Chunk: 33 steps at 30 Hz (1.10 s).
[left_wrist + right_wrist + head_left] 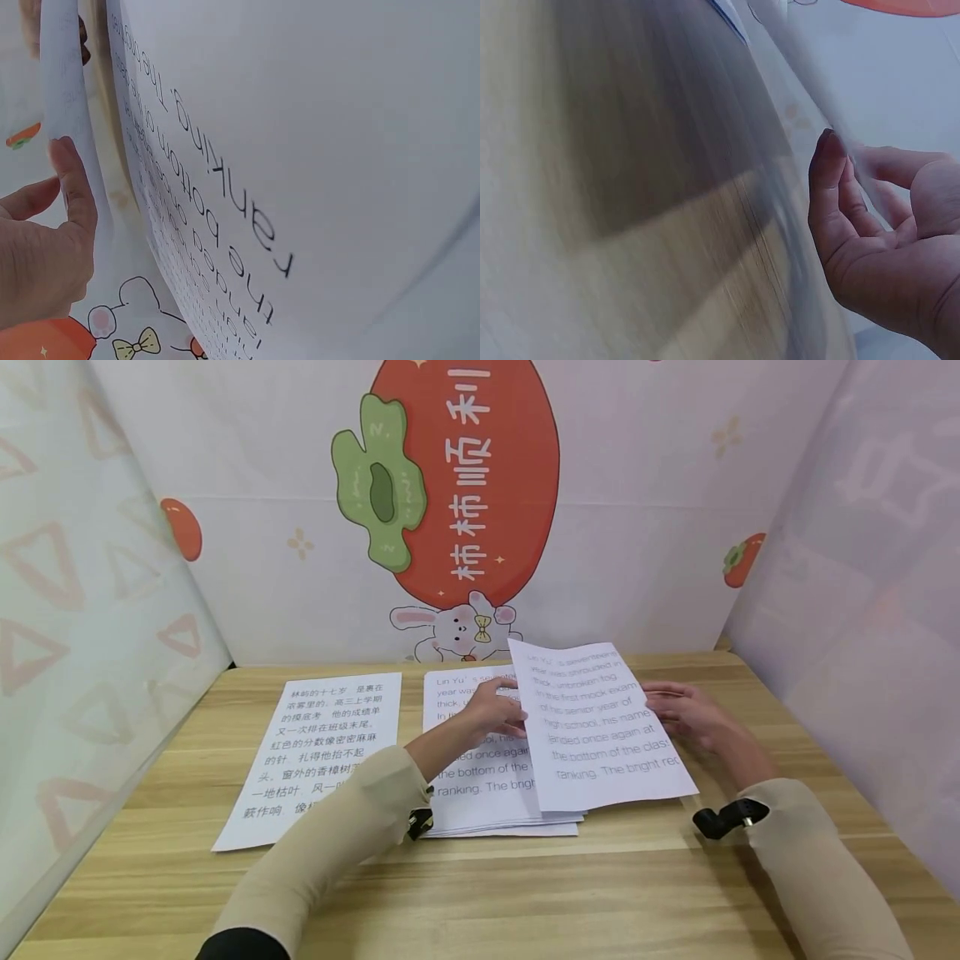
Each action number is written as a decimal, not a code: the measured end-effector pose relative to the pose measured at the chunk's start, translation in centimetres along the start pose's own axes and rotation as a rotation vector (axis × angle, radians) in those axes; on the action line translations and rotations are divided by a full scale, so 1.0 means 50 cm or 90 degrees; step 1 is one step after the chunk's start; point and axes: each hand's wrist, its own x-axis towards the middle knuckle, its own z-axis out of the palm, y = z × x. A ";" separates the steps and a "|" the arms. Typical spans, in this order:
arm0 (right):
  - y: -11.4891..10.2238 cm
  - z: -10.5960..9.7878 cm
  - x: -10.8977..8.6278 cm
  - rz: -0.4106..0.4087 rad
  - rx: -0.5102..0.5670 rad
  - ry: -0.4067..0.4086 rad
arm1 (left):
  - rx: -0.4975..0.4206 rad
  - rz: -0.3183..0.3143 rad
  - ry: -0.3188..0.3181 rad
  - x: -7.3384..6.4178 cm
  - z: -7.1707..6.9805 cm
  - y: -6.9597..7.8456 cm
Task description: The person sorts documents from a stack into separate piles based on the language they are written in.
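A printed English sheet (600, 735) is raised and tilted above the right part of a paper stack (480, 814). My right hand (693, 718) is at its right edge. In the right wrist view, that hand (885, 225) pinches the sheet between thumb and fingers. My left hand (491, 714) is beside the sheet's left edge, over the stack. In the left wrist view, its thumb and finger are apart, and the fingertip (66, 150) overlaps the sheet (64, 82), seen nearly edge-on. Whether it grips the paper is unclear.
A sheet with Chinese text (322, 735) lies at the left of the wooden table (525, 893), partly covered by the left forearm. Stack edges are slightly uneven. A patterned backdrop (622, 568) stands behind the table, with more cloth at both sides.
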 end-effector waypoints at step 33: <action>0.004 -0.121 -0.041 0.002 0.033 -0.013 | -0.044 0.019 -0.067 0.008 0.099 0.050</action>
